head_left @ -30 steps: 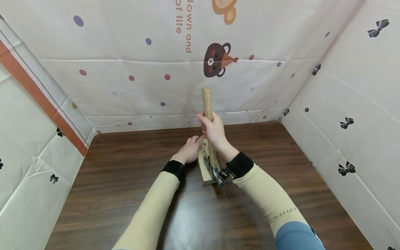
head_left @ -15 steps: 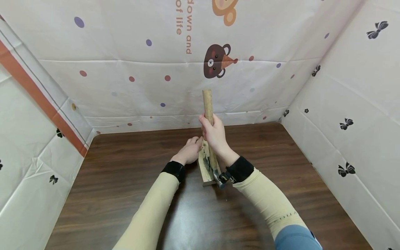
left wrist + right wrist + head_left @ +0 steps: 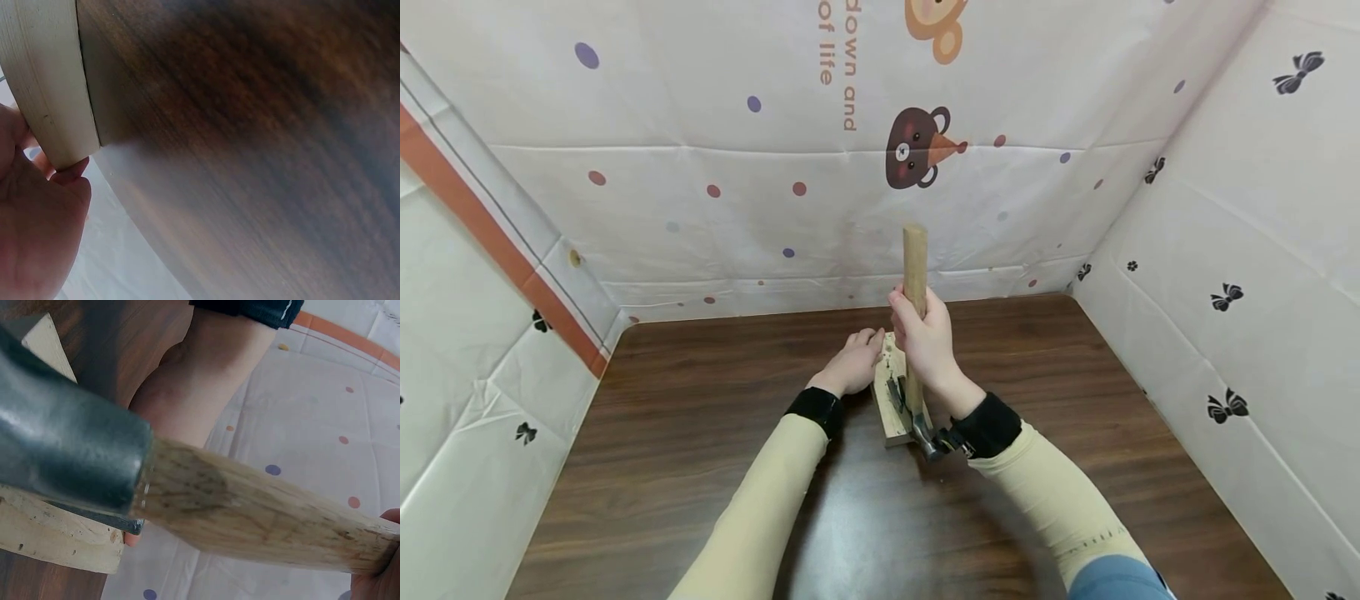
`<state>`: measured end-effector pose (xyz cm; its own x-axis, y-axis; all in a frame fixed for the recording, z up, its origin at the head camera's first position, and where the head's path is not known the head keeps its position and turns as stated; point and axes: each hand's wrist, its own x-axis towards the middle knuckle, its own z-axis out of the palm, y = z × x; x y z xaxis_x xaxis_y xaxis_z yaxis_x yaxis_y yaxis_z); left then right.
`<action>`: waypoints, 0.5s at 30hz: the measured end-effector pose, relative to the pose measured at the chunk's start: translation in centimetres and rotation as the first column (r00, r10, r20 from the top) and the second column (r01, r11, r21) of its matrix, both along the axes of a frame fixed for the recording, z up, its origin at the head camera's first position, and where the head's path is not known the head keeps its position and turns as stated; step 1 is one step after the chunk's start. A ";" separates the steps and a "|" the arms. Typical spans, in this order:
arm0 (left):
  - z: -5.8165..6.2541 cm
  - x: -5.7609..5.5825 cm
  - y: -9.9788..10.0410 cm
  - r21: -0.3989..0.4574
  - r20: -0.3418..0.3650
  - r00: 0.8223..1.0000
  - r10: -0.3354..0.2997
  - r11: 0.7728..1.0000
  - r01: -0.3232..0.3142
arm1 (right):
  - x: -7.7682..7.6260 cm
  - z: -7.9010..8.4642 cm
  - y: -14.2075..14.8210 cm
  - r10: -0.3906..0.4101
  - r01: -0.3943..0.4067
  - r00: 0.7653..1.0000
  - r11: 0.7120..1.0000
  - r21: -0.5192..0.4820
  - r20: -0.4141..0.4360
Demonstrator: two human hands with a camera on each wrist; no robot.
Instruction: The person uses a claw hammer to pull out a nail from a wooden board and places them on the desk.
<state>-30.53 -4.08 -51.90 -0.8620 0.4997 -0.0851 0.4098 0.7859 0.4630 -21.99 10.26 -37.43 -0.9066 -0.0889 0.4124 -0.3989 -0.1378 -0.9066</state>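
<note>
A person's right hand (image 3: pixel 928 343) is wrapped round the wooden handle of a hammer (image 3: pixel 914 383), its metal head at the near right end of a pale wooden board (image 3: pixel 889 367). The left hand (image 3: pixel 852 362) clasps the board's far left corner. The board lies toward the far middle of a brown table (image 3: pixel 700 417).
</note>
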 end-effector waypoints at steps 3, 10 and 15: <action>0.2 0.2 0.1 -0.009 0.014 1.000 0.015 1.000 -0.015 | 0.7 -0.1 0.4 -0.005 0.005 0.999 1.000 -0.020 -0.043; 1.6 1.3 0.0 -0.017 0.011 1.000 0.025 1.000 -0.025 | 2.3 -0.4 0.9 -0.040 0.033 0.993 0.997 -0.067 -0.107; 1.9 1.5 0.1 -0.022 -0.001 1.000 0.026 0.999 -0.026 | 3.4 -0.7 1.2 -0.053 0.039 0.985 0.995 -0.090 -0.167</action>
<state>-29.01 -3.97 -49.98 -0.8746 0.4754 -0.0954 0.3895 0.8060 0.4456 -18.60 11.45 -38.14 -0.8258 -0.0065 0.5639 -0.5527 -0.1899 -0.8115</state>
